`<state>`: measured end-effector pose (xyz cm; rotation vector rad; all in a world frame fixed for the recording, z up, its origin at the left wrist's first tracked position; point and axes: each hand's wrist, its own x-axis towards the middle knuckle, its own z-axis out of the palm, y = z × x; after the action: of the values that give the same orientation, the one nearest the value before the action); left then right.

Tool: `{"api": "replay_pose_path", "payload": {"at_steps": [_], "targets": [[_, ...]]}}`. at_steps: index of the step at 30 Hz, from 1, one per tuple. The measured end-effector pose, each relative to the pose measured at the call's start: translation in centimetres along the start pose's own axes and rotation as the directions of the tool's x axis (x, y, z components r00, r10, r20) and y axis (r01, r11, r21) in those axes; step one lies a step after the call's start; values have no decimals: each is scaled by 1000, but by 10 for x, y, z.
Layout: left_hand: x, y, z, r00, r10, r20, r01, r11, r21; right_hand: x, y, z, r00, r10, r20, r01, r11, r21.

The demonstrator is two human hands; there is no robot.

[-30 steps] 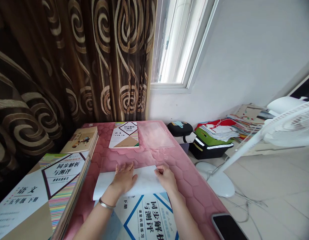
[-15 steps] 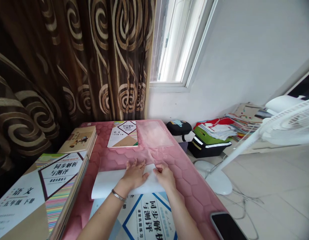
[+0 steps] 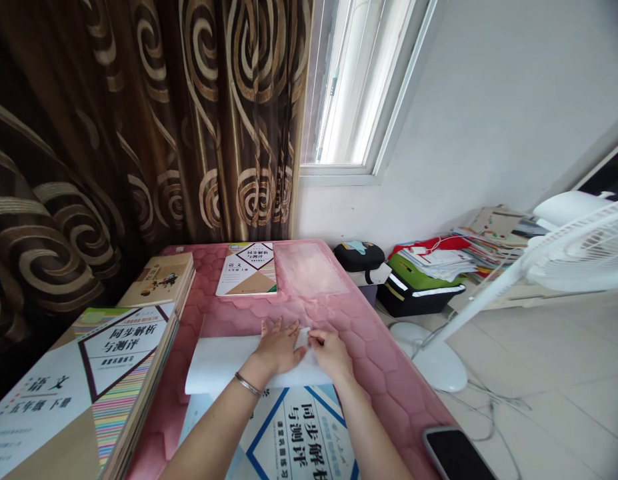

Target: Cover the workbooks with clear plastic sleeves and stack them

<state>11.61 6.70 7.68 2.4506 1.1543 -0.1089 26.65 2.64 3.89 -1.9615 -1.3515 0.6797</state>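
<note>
A blue-and-white workbook [image 3: 289, 427] lies in front of me on the table, its printing turned sideways. Across its far side lies a folded-over white leaf [image 3: 221, 363]. My left hand [image 3: 279, 350] rests flat on that leaf with the fingers spread, a metal bangle round its wrist. Close to its right, my right hand [image 3: 331, 352] pinches at the leaf's far right corner, where a clear plastic book cover [image 3: 229, 324] shows beyond the leaf's edge. The fingertips hide exactly how the plastic and paper meet there.
A stack of workbooks [image 3: 53, 400] and tan books [image 3: 159, 280] line the left side. Farther back lie a smaller workbook [image 3: 246, 270] and a clear plastic sheet [image 3: 311, 268]. A phone [image 3: 459, 453] sits at the right edge; a white fan [image 3: 439, 363] stands on the floor.
Both hands have shifted very slightly to the right. The left hand still presses on the white leaf, and the right hand keeps its pinch at the corner.
</note>
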Motion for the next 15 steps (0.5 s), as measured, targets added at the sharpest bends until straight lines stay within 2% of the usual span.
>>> {"api": "replay_pose_path", "payload": {"at_steps": [6,10,13,15], "targets": [[-4,0,-3,1000,3,17,-2,1000,-18,-1,-4,-4,996,86,-28,-87,995,-45],[-6,-4,-3,999,-3,33,5,999,-39,-5,-10,-7,995,101,-18,-102,990,-94],[-18,-15,-5,996,-88,11,88,995,-37,-4,-9,-6,994,112,-14,-113,987,-116],[-32,-28,-6,977,-213,-32,212,977,-19,-3,-7,-4,993,113,-14,-114,987,-114]]}}
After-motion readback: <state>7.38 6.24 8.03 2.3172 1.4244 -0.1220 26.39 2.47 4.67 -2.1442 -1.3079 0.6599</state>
